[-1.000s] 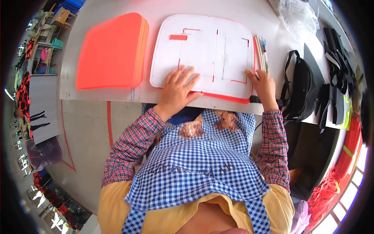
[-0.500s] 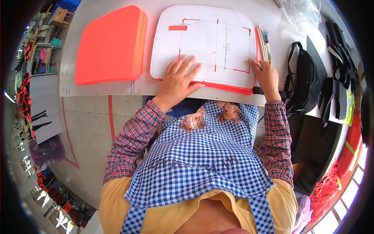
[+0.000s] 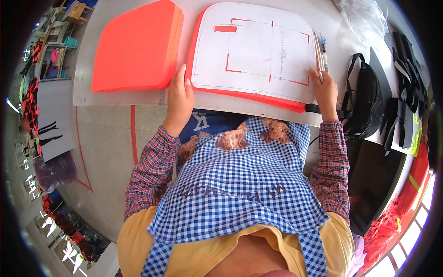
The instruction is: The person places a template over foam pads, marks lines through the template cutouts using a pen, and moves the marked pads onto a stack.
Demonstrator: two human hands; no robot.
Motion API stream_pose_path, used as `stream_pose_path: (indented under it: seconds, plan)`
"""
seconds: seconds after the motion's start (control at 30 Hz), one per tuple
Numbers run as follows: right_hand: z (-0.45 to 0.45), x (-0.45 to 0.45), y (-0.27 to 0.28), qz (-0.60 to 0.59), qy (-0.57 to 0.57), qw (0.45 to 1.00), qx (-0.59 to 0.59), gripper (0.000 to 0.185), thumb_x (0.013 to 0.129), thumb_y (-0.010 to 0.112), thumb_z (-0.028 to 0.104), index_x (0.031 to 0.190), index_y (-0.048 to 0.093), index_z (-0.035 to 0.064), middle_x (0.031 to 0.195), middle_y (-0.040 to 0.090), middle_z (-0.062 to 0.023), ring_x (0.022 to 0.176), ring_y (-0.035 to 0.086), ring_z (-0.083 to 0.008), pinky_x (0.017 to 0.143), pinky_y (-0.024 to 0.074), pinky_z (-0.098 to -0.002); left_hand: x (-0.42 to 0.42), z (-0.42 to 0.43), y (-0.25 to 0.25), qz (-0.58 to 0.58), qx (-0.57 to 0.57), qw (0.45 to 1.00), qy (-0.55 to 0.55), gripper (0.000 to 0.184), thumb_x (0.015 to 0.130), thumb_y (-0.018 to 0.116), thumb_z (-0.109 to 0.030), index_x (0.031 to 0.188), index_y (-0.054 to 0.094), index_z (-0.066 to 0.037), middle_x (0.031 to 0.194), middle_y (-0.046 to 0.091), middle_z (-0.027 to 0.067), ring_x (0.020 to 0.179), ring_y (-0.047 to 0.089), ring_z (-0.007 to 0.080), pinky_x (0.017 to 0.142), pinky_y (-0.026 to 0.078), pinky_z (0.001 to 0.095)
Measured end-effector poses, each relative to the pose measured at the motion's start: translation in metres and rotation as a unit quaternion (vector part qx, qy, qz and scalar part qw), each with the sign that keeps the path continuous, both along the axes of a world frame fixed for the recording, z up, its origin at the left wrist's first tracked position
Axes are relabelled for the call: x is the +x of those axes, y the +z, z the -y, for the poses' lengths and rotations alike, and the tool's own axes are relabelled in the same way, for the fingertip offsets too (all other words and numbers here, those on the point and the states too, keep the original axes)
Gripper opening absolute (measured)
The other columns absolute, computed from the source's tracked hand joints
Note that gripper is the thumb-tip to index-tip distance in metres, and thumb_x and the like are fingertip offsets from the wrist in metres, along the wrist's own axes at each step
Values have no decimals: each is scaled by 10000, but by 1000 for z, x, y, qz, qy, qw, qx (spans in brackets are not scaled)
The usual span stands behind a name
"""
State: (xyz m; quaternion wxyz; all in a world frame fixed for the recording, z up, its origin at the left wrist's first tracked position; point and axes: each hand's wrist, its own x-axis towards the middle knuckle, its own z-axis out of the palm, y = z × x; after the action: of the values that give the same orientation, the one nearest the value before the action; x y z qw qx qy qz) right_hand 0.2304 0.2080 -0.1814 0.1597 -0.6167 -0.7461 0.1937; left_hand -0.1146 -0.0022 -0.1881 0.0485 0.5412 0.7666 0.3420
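A white template [image 3: 251, 60] with printed lines and narrow slots lies on a stack of red sheets [image 3: 277, 102], whose red shows at the left and front edges and through the slots. My left hand [image 3: 180, 101] is at the left edge of that stack, fingers extended and fingertips against the red border. At the template's right edge is my right hand [image 3: 326, 92], fingers closed. A slim silver pen [image 3: 320, 74] shows between its thumb and forefinger; part of it is hidden. Farther left lies a thicker stack of red sheets [image 3: 136, 48].
Slim sticks and a blue-topped pen [image 3: 324, 51] lie right of the template. Beyond are a black pouch [image 3: 364, 99], black straps [image 3: 406, 69] and clear plastic wrapping [image 3: 362, 18]. The white table's front edge [image 3: 129, 98] runs close before my body.
My left hand has left the template's top and moved left to its edge. The red sheet under the template now shows along the left side. My right hand stays at the right edge.
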Motion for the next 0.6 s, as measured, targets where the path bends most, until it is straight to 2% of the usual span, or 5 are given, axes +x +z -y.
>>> stream_pose_path:
  seconds: [0.17, 0.27, 0.47, 0.6]
  plan:
    - [-3, 2, -4, -23, -16, 1000, -3, 520, 932, 572, 504, 867, 627, -8, 722, 629, -229, 721, 616, -425, 665, 474, -457, -11, 2, -4, 30, -23, 999, 17, 365, 960, 558, -80, 1306, 519, 31, 1134, 647, 212, 981, 650, 297, 872, 517, 382]
    - [-2, 0, -2, -9, -18, 1000, -3, 515, 929, 574, 503, 865, 631, -5, 736, 635, -235, 737, 623, -429, 676, 479, -464, -11, 1, -2, 34, -20, 999, 13, 376, 949, 576, -66, 1309, 522, 25, 1110, 655, 195, 933, 653, 270, 846, 525, 365]
    - [2, -2, 4, 7, 1, 1000, -7, 519, 914, 578, 520, 900, 649, 6, 782, 653, -247, 791, 637, -440, 702, 492, -473, -9, 0, 3, 52, -19, 998, 18, 415, 935, 581, -29, 1340, 498, 4, 1096, 660, 184, 938, 657, 266, 839, 529, 368]
    - [1, 0, 0, 13, 9, 1000, -12, 519, 904, 581, 537, 920, 665, 25, 793, 657, -244, 796, 637, -442, 701, 494, -477, -11, -1, 3, 60, -30, 998, 14, 463, 924, 554, -5, 1373, 443, 23, 1133, 643, 203, 981, 649, 318, 878, 514, 396]
